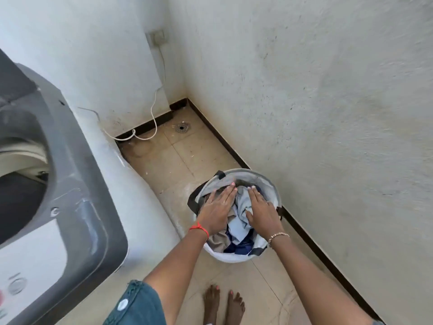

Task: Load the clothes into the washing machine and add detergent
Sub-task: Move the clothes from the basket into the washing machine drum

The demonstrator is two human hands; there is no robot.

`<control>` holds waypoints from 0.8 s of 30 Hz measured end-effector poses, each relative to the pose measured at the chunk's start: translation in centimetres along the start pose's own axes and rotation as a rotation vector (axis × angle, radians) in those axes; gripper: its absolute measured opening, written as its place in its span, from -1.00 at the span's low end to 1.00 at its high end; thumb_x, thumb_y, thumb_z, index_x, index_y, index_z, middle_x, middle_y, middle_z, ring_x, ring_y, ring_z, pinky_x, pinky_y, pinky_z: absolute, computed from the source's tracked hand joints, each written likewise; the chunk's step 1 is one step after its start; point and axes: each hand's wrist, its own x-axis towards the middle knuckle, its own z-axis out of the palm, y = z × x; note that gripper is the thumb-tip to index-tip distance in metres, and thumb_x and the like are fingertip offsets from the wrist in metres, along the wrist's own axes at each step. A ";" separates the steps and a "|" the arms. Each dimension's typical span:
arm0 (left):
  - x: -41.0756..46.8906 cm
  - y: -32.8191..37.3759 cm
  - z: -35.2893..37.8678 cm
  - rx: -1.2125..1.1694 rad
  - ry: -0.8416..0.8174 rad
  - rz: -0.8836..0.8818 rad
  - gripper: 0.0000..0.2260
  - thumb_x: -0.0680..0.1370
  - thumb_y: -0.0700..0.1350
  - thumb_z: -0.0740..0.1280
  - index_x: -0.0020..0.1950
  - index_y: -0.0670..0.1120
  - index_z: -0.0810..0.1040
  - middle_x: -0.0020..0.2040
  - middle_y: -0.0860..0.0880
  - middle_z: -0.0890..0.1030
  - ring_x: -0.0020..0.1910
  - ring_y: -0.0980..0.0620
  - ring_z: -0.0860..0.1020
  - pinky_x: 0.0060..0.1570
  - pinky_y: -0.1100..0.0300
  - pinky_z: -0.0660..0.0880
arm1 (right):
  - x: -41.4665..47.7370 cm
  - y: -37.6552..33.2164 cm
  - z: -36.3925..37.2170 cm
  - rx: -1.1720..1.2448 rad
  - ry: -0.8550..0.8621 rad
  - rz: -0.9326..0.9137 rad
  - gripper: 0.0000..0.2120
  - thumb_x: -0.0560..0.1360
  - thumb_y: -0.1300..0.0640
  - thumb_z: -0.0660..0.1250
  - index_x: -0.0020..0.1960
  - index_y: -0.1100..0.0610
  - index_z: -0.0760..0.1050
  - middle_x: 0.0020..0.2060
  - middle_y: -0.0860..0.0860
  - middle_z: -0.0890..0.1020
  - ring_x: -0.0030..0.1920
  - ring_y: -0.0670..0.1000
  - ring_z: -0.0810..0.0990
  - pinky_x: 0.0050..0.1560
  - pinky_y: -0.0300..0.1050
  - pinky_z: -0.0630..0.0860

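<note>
The clothes (240, 221) lie piled in the round basket (269, 181) on the floor (187, 156), at 6 o'clock in the view. The left hand (216, 208) and the right hand (261, 211) lie flat on the pile with straight fingers, so each grip is open and holds nothing. The washing machine (77, 184) stands at 9 o'clock, lid up. If the hands scoop too much, small pieces may slip out and drop on the dusty floor. The soft basket could also tip.

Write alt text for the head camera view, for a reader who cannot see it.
The left hand and right hand rest on clothes in a laundry basket on the floor; an open washing machine stands to its left.
</note>
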 end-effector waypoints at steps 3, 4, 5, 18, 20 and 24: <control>2.7 -1.5 6.5 -0.028 -0.081 -0.014 -0.34 0.53 -0.26 0.12 0.54 -0.11 -0.17 0.56 -0.05 -0.16 0.53 0.02 -0.08 0.47 0.01 -0.18 | 2.2 2.4 5.5 -0.027 -0.083 0.031 -0.36 0.55 0.13 0.18 0.51 0.19 -0.08 0.51 0.12 0.05 0.48 0.06 0.11 0.38 -0.01 0.22; 3.5 -2.0 8.8 -0.027 -0.106 -0.013 -0.33 0.53 -0.24 0.12 0.54 -0.10 -0.18 0.56 -0.04 -0.17 0.53 0.02 -0.08 0.47 0.02 -0.19 | 2.9 3.2 7.4 -0.025 -0.102 0.035 -0.35 0.55 0.12 0.18 0.51 0.19 -0.09 0.51 0.12 0.05 0.49 0.07 0.10 0.39 -0.02 0.21; 4.3 -2.5 10.9 -0.020 -0.128 -0.007 -0.33 0.54 -0.21 0.13 0.54 -0.10 -0.18 0.56 -0.03 -0.18 0.53 0.03 -0.10 0.47 0.04 -0.20 | 3.5 4.0 9.3 -0.023 -0.115 0.035 -0.35 0.55 0.11 0.18 0.51 0.19 -0.09 0.51 0.12 0.04 0.49 0.07 0.08 0.40 -0.03 0.20; 13.3 -9.4 26.3 0.140 -0.241 -0.156 -0.19 0.52 0.03 0.26 0.52 -0.06 -0.27 0.53 -0.11 -0.28 0.50 -0.16 -0.28 0.39 -0.24 -0.26 | 12.9 11.2 26.7 -0.130 0.039 0.018 -0.14 0.12 0.27 0.56 0.36 0.32 0.31 0.32 0.32 0.39 0.28 0.35 0.41 0.22 0.23 0.38; 14.1 -10.3 26.9 0.169 -0.242 -0.185 -0.08 0.46 0.10 0.34 0.52 -0.05 -0.28 0.53 -0.14 -0.27 0.50 -0.18 -0.27 0.40 -0.22 -0.25 | 13.9 11.4 27.7 -0.213 0.086 -0.018 -0.11 0.10 0.22 0.58 0.37 0.30 0.31 0.31 0.31 0.41 0.28 0.34 0.42 0.22 0.24 0.38; 15.2 -11.0 28.0 0.153 -0.273 -0.239 0.02 0.41 0.13 0.42 0.51 0.00 -0.33 0.52 -0.18 -0.29 0.48 -0.28 -0.27 0.41 -0.20 -0.20 | 15.1 11.2 29.5 -0.290 0.158 -0.029 -0.06 0.18 0.12 0.54 0.45 0.21 0.18 0.40 0.32 0.27 0.38 0.33 0.28 0.37 0.21 0.24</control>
